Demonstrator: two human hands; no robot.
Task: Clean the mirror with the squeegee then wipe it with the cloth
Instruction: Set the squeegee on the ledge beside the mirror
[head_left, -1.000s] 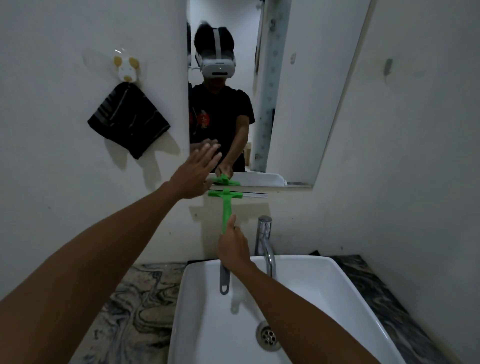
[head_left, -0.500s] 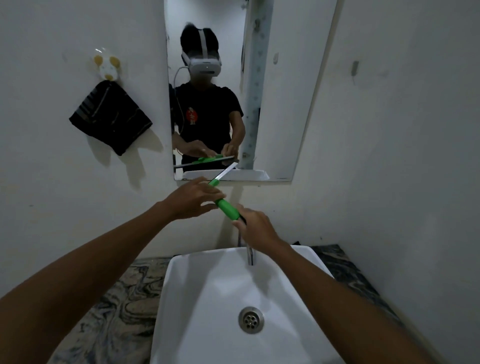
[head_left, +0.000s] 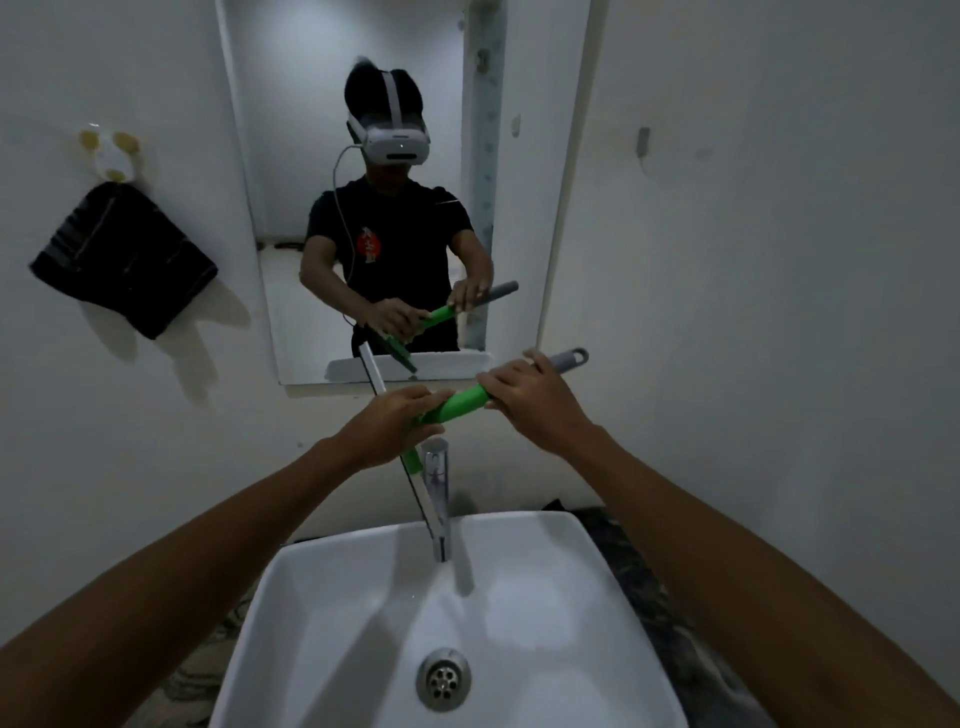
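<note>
A green squeegee (head_left: 460, 404) with a grey handle end is held crosswise in front of the wall, just below the mirror (head_left: 311, 208). My right hand (head_left: 535, 397) grips the handle near its grey end. My left hand (head_left: 392, 423) is closed around the green part by the blade, whose pale strip sticks up to the mirror's lower edge and runs down past the tap. A dark cloth (head_left: 122, 260) hangs from a hook on the wall left of the mirror, untouched.
A white basin (head_left: 561, 582) with a drain sits right below my arms, and a chrome tap (head_left: 436, 499) rises behind it under the squeegee. A marbled counter (head_left: 670, 613) flanks the basin. The right wall stands close.
The squeegee has come off the mirror and swung from upright to crosswise. My left hand, open near the glass before, now grips it by the blade. The view has tilted down.
</note>
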